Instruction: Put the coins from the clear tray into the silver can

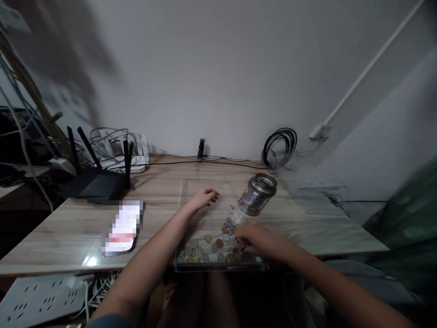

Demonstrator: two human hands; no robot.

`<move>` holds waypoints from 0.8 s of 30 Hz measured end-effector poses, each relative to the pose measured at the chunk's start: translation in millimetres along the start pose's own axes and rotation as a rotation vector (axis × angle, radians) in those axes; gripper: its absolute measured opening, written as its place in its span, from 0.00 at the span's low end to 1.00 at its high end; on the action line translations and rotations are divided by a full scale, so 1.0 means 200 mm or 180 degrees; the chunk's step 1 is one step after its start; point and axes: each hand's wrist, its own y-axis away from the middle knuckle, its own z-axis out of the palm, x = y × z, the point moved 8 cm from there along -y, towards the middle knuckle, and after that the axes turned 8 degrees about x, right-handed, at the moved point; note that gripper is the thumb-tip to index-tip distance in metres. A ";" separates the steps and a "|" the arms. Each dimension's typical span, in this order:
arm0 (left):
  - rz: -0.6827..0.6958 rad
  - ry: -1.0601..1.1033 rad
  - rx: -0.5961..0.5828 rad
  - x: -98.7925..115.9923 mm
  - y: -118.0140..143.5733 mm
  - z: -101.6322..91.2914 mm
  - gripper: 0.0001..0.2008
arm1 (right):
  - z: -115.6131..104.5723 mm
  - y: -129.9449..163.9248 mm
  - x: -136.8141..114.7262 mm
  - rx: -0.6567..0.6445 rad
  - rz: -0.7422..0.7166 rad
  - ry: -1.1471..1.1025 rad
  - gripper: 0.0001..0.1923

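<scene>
Two bare forearms reach over the table (68, 237). The left hand (204, 198) rests palm down, fingers loosely curled, holding nothing. The right hand (255, 240) lies low among the coins (218, 243), fingers bunched; whether they pinch one I cannot tell. Just beyond it stands a tin (257, 195).

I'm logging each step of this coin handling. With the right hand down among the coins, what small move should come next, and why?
Probably close the right hand on one coin and lift it. Its fingers already rest among the loose coins in the clear tray, the tin stands just behind, and the left hand lies on the table, holding nothing.
</scene>
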 end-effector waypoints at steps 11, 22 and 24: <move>0.0098 0.0107 0.0157 0.00 -0.02 -0.03 0.12 | 0.16 -0.39 -0.39 0.0329 0.0075 -0.1361 0.08; 0.0138 0.0173 0.0107 0.00 -0.01 -0.02 0.11 | 0.17 -0.42 -0.44 0.0257 -0.0390 -0.0937 0.09; 0.0138 0.0209 0.0102 0.00 -0.02 -0.02 0.11 | 0.17 -0.42 -0.44 0.0189 -0.0425 -0.1033 0.07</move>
